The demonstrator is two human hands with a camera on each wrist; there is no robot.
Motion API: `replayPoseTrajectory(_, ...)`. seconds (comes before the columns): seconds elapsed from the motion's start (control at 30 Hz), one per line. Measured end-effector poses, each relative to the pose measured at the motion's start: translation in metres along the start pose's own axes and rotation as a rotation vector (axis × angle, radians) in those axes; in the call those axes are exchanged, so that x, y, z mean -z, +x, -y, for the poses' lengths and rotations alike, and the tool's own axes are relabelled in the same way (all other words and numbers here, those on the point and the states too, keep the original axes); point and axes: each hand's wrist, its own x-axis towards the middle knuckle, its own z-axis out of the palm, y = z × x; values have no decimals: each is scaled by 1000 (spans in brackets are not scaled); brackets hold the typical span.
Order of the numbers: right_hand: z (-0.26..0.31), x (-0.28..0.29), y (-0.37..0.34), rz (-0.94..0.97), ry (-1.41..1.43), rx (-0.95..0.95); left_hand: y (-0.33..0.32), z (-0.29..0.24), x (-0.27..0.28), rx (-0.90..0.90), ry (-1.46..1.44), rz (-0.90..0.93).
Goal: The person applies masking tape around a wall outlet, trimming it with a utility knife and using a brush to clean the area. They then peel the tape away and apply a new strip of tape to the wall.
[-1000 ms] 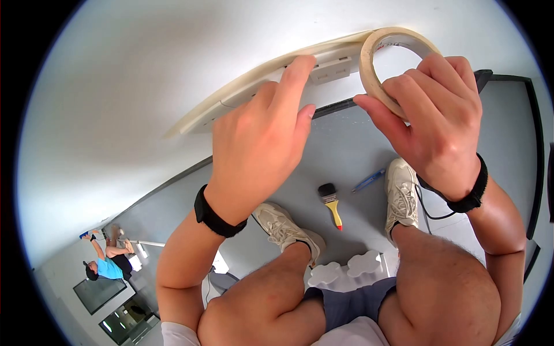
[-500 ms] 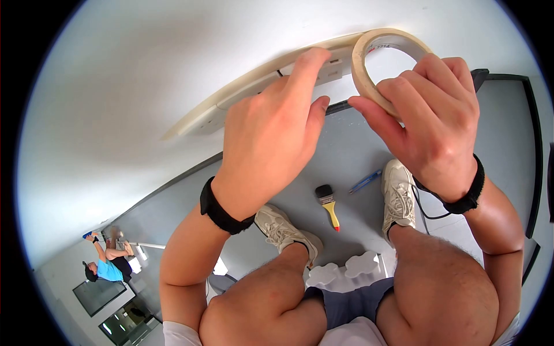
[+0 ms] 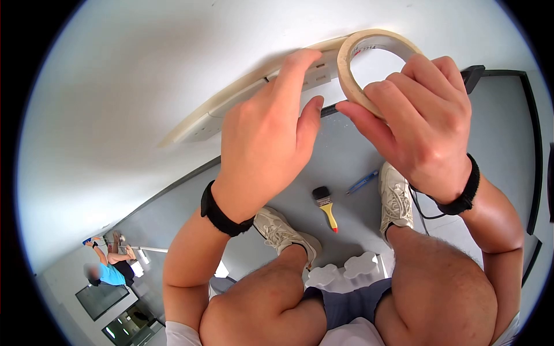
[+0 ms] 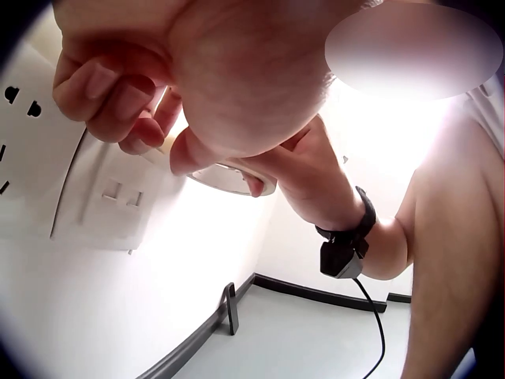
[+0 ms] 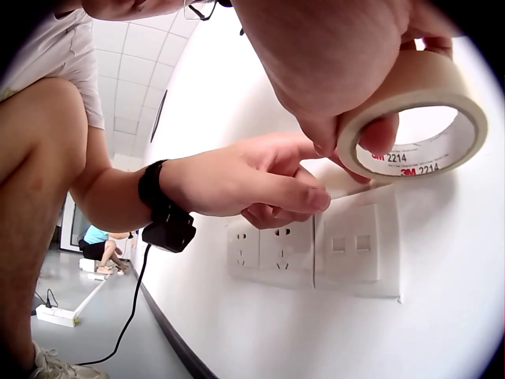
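Note:
My right hand (image 3: 430, 124) grips a roll of masking tape (image 3: 344, 66), fingers hooked through its ring and thumb on the outside. From the roll a beige strip of tape (image 3: 210, 105) runs left along the top edge of white wall plates. Those plates are a socket plate (image 5: 272, 249) and a two-port plate (image 5: 357, 245), side by side on the wall. My left hand (image 3: 262, 135) reaches over them, index finger stretched to the strip above the two-port plate. Its thumb stands apart, and the other fingers curl loosely with nothing in them, as the left wrist view shows.
On the grey floor lie a yellow-handled paintbrush (image 3: 326, 210) and a slim blue tool (image 3: 362, 181), between my shoes. A white scalloped object (image 3: 346, 271) is under me. Dark skirting (image 5: 177, 339) follows the wall. Another person (image 3: 112, 274) crouches far left.
My left index finger has moved right along the strip, towards the roll. The roll has come slightly left, nearer the end of the two-port plate, still in my right hand.

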Motion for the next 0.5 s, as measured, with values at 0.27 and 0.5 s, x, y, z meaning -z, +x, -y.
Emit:
replayPoseTrajectory(0.27, -3, 0, -5, -7, 13, 6, -10, 2, 7, 166, -65, 14)
replayPoseTrajectory(0.5, -4, -2, -5, -19, 29, 5, -4, 1, -1, 63, -54, 9)
